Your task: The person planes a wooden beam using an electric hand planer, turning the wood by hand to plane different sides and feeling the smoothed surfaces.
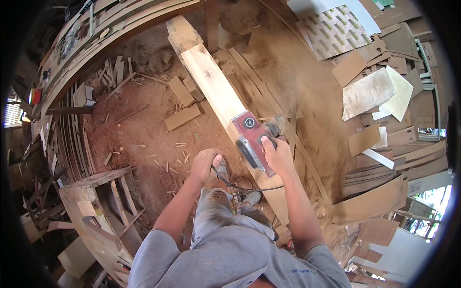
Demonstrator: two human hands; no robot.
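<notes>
My right hand (pixel 278 154) is wrapped round the handle of a red electric hand planer (pixel 247 126). The planer rests on a long pale wooden board (pixel 211 77) that runs from the upper middle down toward my legs. Toward its far end the board's surface is darker and rougher. My left hand (pixel 207 163) is closed beside the board, with the black power cord (pixel 222 180) running from it toward the planer. A blur of dust or shavings hangs to the right of the planer.
Wood offcuts (pixel 182 117) and small scraps lie on the dirt floor at left. A wooden cabinet frame (pixel 98 201) stands at lower left. Stacked planks (pixel 115 38) line the upper left. Sheets and panels (pixel 367 93) are piled at right.
</notes>
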